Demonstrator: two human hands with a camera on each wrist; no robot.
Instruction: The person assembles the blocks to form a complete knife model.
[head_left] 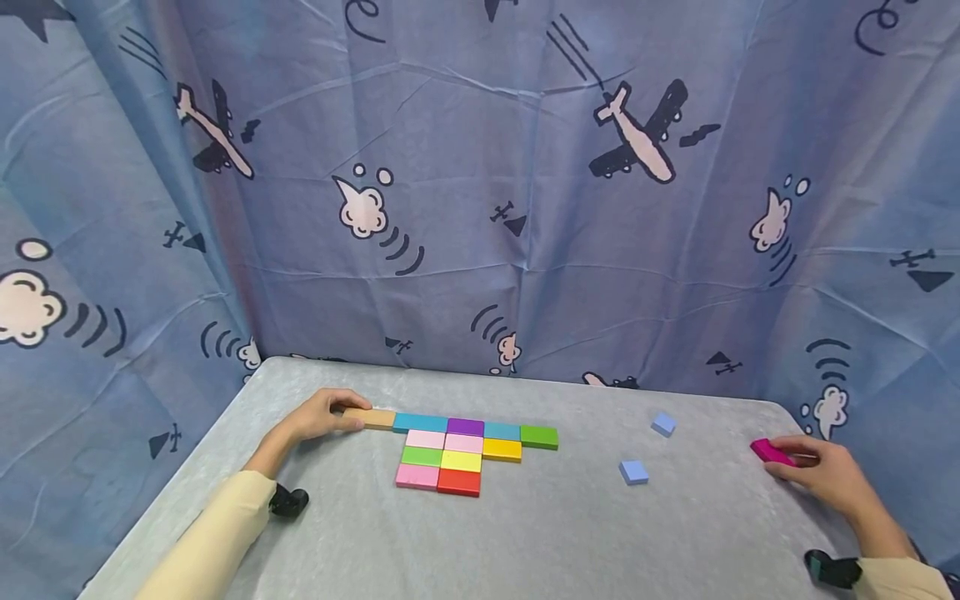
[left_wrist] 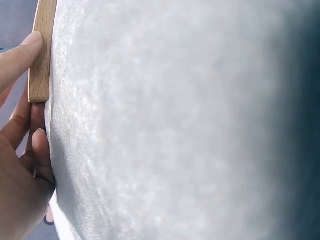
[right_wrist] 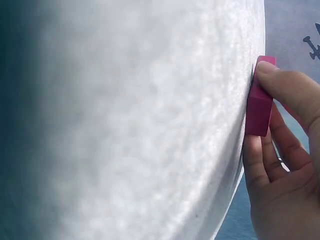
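Observation:
At the left end of a row of flat blocks, my left hand [head_left: 327,412] grips a plain wooden block [head_left: 377,418], thumb on its near side. That block meets a blue block [head_left: 420,423], followed by purple [head_left: 465,427], blue and green [head_left: 539,437] ones. Below the row, pink, green, yellow and red [head_left: 459,482] blocks sit packed together, with an orange-yellow block [head_left: 502,450] at their right. Far to the right, my right hand [head_left: 821,473] pinches a magenta block [right_wrist: 260,107] between thumb and fingers, close over the table near its right edge.
Two loose light-blue blocks, one farther back [head_left: 663,424] and one nearer [head_left: 633,472], lie between the packed blocks and my right hand. A grey cloth covers the table [head_left: 555,542]. Behind it hangs a blue curtain [head_left: 465,167] with printed airplanes.

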